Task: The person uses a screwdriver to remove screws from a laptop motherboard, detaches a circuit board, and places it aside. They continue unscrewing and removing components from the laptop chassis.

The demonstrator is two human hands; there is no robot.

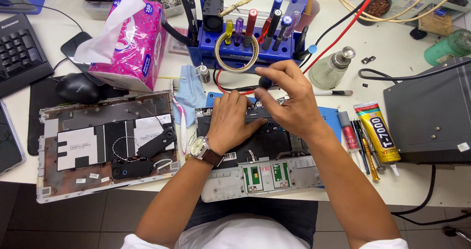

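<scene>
Opened laptop base (265,173) lies on the blue mat (329,115) at the table's (392,58) near edge, inner side up. Left hand (230,124) lies flat on the black inner panel (265,143), fingers together, pressing down near the top edge. Right hand (289,99) pinches a black-knobbed screwdriver (265,82), thumb and forefinger round the handle, tip down at the chassis top edge; the tip itself is hidden behind the fingers.

To do this well, I'd say:
- keep the driver upright over the screw and push down before turning, so the head doesn't strip
- left hand holds the panel so the base can't slide on the mat
- spin with fingertips only, wrist quiet
- mind the thin cables close to the tip

Second shell (105,146) with loose wires sits just left, tissue pack (130,43) behind it. Glue tube (378,131) and small tools (363,146) on the right, well off the work.
</scene>
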